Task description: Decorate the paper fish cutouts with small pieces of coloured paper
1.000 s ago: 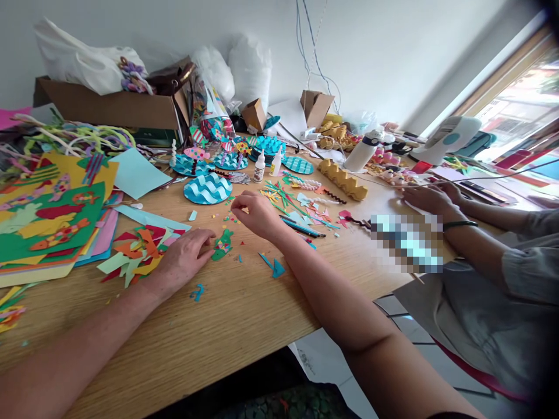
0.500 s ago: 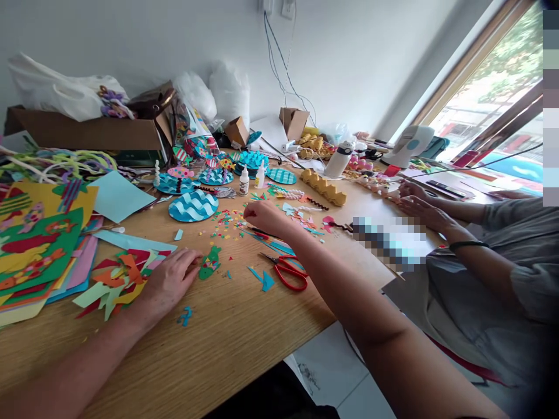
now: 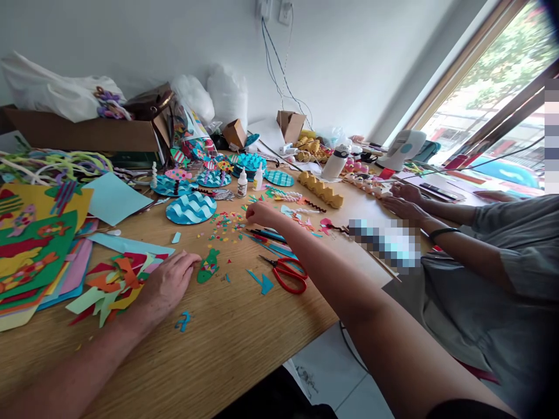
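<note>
On the left, the paper strips (image 3: 124,276) are left lying in their loose heap, and beside them the left hand (image 3: 170,279) is still parked on the table (image 3: 244,343). No shift against the green paper fish (image 3: 208,266) can be spotted there: it is found just off those fingertips, flat on the wood, with small coloured triangles across its middle. The left fingers are loosely bent and partly spread, palm turned down; nothing is seen to be gripped.

Now to the middle, where the change is! More of the tiny paper scraps (image 3: 225,224) has been uncovered than a second ago, and the red scissors (image 3: 278,264), not visible then, are now shown lying beside the forearm. By the look of it, the scraps have been opened up for picking over, while the fish seems to have been given nothing new.

At their right edge the right hand (image 3: 262,215) is held low, arm stretched far forward, wrist bent, fingers tightly curled downward; whether a scrap is pinched cannot be told. Farther right, a co-worker's hands (image 3: 404,209) are kept well apart.
</note>
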